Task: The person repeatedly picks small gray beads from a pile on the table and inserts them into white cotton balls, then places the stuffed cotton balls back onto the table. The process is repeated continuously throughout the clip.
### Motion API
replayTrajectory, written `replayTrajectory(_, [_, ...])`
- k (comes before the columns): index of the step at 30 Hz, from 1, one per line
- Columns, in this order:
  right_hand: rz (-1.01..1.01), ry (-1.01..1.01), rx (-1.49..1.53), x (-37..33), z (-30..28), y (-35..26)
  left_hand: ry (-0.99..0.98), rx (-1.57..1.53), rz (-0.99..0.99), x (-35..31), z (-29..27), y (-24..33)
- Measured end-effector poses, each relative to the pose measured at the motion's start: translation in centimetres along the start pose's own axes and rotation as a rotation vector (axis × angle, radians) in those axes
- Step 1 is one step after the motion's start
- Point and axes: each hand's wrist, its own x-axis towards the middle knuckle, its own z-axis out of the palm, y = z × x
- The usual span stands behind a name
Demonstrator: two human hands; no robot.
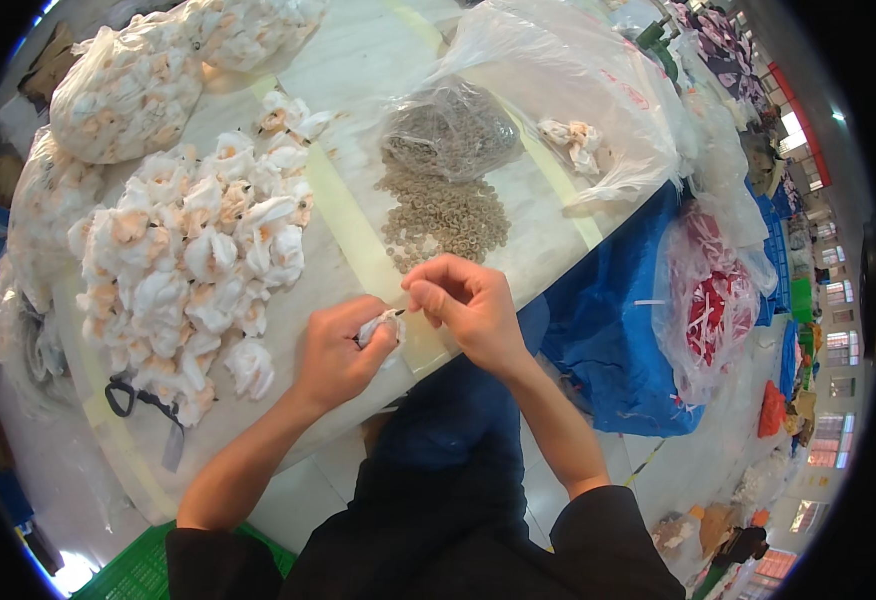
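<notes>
My left hand (343, 345) is closed around a small white artificial flower (383, 325), its dark stem tip poking out toward my right hand. My right hand (463, 305) is held just beside it, thumb and forefinger pinched together; anything between them is too small to make out. Beyond my hands lies a heap of small tan rings (448, 220), spilling from a clear plastic bag (458, 125). To the left spreads a big pile of white and peach artificial flowers (193, 250), with one loose flower (250, 368) at its near edge.
Plastic bags stuffed with flowers (128, 95) stand at the far left. A black-handled tool (133, 395) lies by the pile. On the right, a large clear bag (608, 110) holds a few flowers. Beside the table are a blue cover (598, 350) and a bag of red pieces (708, 310).
</notes>
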Motion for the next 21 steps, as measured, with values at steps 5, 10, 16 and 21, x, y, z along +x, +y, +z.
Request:
replayTrajectory(5, [0.052,-0.073,0.188,-1.4,0.4,0.7,-0.024,-0.013,0.011,0.1,0.0,0.0])
replayTrajectory(10, [0.047,-0.107,0.162,-1.7,0.0,1.2,-0.037,0.006,0.012,0.1,-0.1,0.1])
replayTrajectory(16, [-0.13,0.142,-0.352,-0.4,-0.5,-0.1,-0.001,-0.01,0.028,-0.1,0.2,-0.2])
replayTrajectory(21, [-0.494,0.225,-1.033,4.9,-1.9,-0.4,-0.014,0.003,0.04,0.1,-0.1,0.1])
